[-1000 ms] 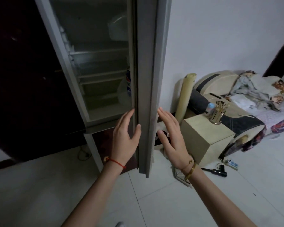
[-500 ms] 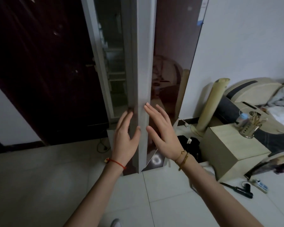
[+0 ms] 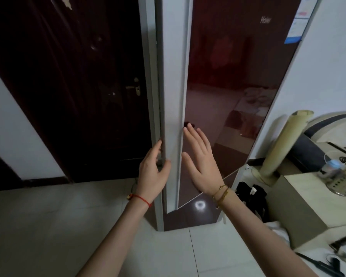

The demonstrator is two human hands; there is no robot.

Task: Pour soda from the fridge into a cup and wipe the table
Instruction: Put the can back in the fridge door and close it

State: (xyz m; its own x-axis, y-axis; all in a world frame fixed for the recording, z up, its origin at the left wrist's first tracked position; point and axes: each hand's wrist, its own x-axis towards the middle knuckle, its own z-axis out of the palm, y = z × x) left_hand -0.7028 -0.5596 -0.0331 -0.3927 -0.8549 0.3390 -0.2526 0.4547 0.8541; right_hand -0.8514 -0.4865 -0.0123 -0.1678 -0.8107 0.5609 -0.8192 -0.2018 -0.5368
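Note:
The fridge door (image 3: 228,86) has a glossy dark red front and a white side edge (image 3: 174,96). It stands almost against the fridge body, with only a thin gap on the left and the inside hidden. My left hand (image 3: 152,172) holds the door's white edge, fingers in the gap and thumb on the edge face. My right hand (image 3: 200,162) lies flat and open on the red front. No soda or cup is in view.
A dark wooden room door (image 3: 78,86) is left of the fridge. To the right stand a rolled mat (image 3: 284,144), a beige cabinet (image 3: 308,206) with a metal utensil holder (image 3: 340,180), a black bag (image 3: 252,196) and a black tool (image 3: 324,264) on the floor.
The fridge door has swung from open, with shelves showing, to nearly closed. Both hands moved with it, and my left hand's fingers now curl round its edge.

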